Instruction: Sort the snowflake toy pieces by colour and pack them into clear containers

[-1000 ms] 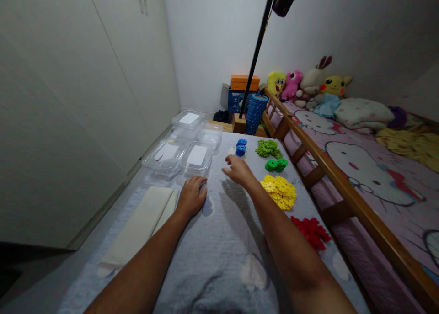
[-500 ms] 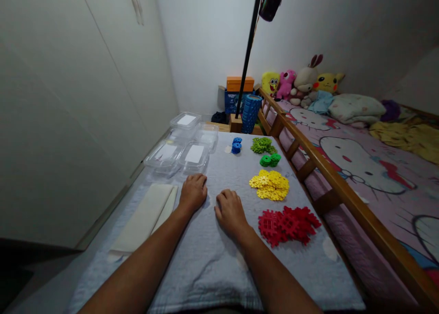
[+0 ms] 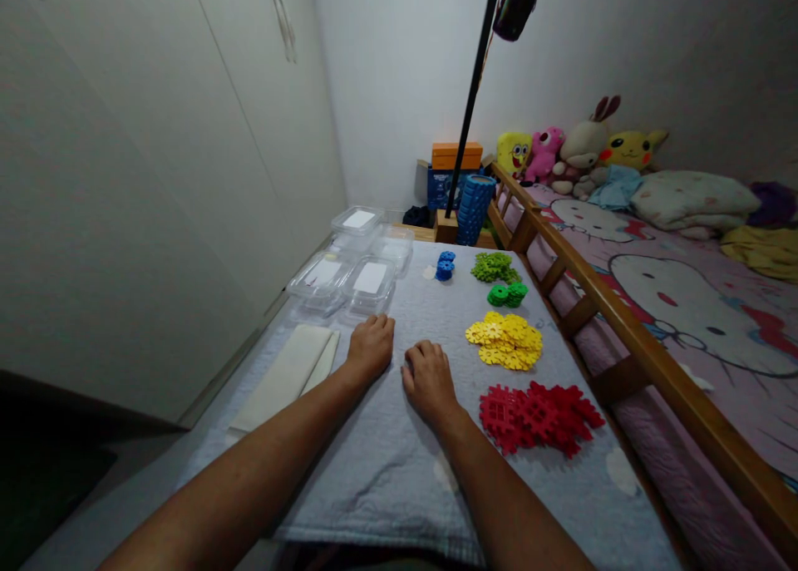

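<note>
Both of my hands rest palm down on the pale blue cloth (image 3: 386,471), a short gap between them. My left hand (image 3: 372,345) has its fingers curled together and lies just in front of clear plastic boxes (image 3: 369,282) with white labels, right of a folded cream cloth (image 3: 287,380). My right hand (image 3: 430,377) is loosely closed, thumb at its side, with nothing seen in it. It lies left of the yellow snowflake-shaped plastic pieces (image 3: 508,340) and the red square interlocking pieces (image 3: 539,417). Neither hand touches a pile.
Green discs (image 3: 507,295), light green pieces (image 3: 495,267) and blue discs (image 3: 445,266) sit farther back. A wooden bed rail (image 3: 579,305) borders the table's right side. Behind stands a black pole (image 3: 467,114) on a wooden block, beside a blue foam roller (image 3: 475,209). A white cupboard (image 3: 187,180) is at left.
The view has turned slightly left, so everything sits farther right in the picture. My hands keep their place and pose on the cloth, and the piles are unmoved.
</note>
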Tool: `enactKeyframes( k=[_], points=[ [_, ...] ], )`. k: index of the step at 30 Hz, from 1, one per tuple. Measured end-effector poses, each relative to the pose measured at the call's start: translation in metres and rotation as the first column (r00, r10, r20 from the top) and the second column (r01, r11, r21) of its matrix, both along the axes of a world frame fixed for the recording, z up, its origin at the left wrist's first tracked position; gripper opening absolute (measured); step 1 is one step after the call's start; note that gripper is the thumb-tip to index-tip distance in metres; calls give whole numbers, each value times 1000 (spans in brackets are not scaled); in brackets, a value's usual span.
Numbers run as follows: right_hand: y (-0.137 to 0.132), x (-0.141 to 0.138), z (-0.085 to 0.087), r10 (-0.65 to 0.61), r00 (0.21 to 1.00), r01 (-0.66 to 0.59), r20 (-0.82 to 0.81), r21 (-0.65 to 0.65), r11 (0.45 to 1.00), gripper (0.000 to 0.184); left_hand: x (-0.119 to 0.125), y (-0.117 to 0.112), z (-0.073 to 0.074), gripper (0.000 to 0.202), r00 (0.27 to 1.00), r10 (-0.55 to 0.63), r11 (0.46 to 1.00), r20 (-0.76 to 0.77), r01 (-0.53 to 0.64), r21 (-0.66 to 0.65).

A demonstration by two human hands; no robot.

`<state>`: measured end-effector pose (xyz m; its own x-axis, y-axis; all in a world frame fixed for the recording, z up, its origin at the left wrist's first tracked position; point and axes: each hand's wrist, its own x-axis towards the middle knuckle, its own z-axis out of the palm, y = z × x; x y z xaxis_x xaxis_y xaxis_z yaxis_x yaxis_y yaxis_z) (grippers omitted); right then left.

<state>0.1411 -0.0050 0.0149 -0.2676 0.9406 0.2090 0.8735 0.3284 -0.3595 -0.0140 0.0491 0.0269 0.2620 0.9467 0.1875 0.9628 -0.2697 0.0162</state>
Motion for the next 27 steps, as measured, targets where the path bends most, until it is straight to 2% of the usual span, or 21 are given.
enactKeyframes(
  k=[4, 6, 8, 10, 12, 15, 19, 23, 25, 27],
  points=[
    [0, 2, 0, 10, 1000, -10, -28, -7, 1000, 13, -6, 5, 21, 13, 999, -40, 998, -7, 40, -55],
    [0, 3, 1, 12, 999, -13, -44, -13, 1000, 13, -12, 8, 34, 15, 999, -41, 999, 5, 41, -33],
    [0, 3, 2, 12, 998, -13, -53, -18, 1000, 14, -19, 14, 45, 20, 999, -37, 995, 32, 34, 91],
    [0, 3, 2, 12, 998, -13, -62, -23, 1000, 14, -27, 22, 50, 29, 999, -14, 976, 46, 4, 217],
    [1, 4, 2, 13, 997, -15, -77, -26, 1000, 14, -35, 31, 48, 36, 999, 4, 970, 44, -15, 243],
    [2, 4, 1, 13, 995, -17, -102, -35, 999, 14, -44, 45, 38, 22, 999, 19, 987, 41, -25, 157],
    [2, 5, 0, 9, 993, -15, -117, -45, 999, 15, -46, 54, 28, 17, 999, -17, 990, 43, 11, 141],
    [3, 5, -3, 5, 983, -13, -184, -42, 999, 16, -36, 46, 30, 15, 996, -79, 986, 50, 71, 151],
    [5, 6, -5, -2, 952, -7, -305, -29, 1000, 18, -28, 36, 31, 15, 991, -113, 981, 68, 100, 168],
    [9, 7, -6, -42, 877, 40, -478, -15, 999, 23, -20, 24, 31, 15, 983, -160, 975, 87, 144, 172]
  ],
)
